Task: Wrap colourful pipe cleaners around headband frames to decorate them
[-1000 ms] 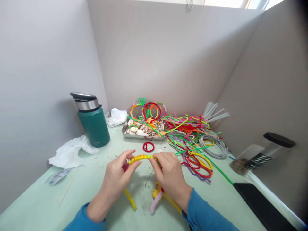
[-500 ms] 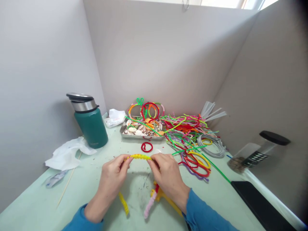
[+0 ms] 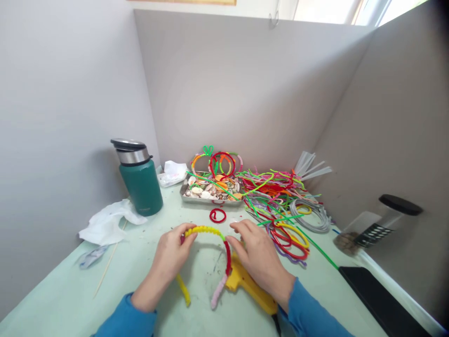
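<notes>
Yellow, green, red and pink arched band of fuzzy stems [image 3: 203, 229]: gripped on one side only

Band seen arched above the pale green tabletop [image 3: 196, 323], between the hands. Slip or twist judged possible: crown pinched at the left, red-and-pink side left ungripped. Wrap could be loosened at the green-red join if the arch is flexed hard there. Yellow plastic glue gun [image 3: 254, 292] placed under the right forearm and close to the pink end; band could be snagged, or fingers burned if the gun is hot. Its nozzle is hidden, so heat and aim cannot be judged.

Left hand [image 3: 171, 250]: thumb and fingers closed on the band's yellow section, wrist angled inward. Right hand [image 3: 257, 250]: palm lowered, thumb and forefinger parted, nothing gripped; thumb held beside the join, contact unclear.
</notes>
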`<move>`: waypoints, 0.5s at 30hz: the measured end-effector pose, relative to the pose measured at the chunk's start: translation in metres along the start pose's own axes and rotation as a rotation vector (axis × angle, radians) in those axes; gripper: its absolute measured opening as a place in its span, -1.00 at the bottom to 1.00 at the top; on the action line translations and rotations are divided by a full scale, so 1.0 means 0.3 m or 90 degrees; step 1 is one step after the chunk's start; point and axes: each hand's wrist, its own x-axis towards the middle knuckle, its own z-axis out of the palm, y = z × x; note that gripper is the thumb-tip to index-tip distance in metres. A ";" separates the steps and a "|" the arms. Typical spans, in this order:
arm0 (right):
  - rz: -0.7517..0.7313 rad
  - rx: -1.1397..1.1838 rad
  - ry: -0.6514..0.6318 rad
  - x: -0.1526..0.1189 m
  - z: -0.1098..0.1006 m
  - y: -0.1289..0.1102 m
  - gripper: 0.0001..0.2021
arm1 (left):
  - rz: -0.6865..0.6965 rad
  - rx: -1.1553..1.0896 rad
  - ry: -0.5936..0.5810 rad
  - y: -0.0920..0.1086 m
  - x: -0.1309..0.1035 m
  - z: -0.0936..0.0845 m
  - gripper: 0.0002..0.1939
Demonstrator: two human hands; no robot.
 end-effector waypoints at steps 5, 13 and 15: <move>0.048 -0.058 -0.138 -0.113 -0.101 0.046 -0.83 | -0.050 0.032 -0.004 -0.014 0.002 -0.007 -0.79; 0.054 -0.058 -0.249 -0.275 -0.060 0.026 -0.59 | 0.037 -0.002 0.012 -0.010 -0.006 -0.012 -0.85; 0.072 -0.022 -0.256 -0.283 -0.048 0.038 -0.57 | 0.030 -0.024 0.005 -0.003 -0.008 -0.017 -0.85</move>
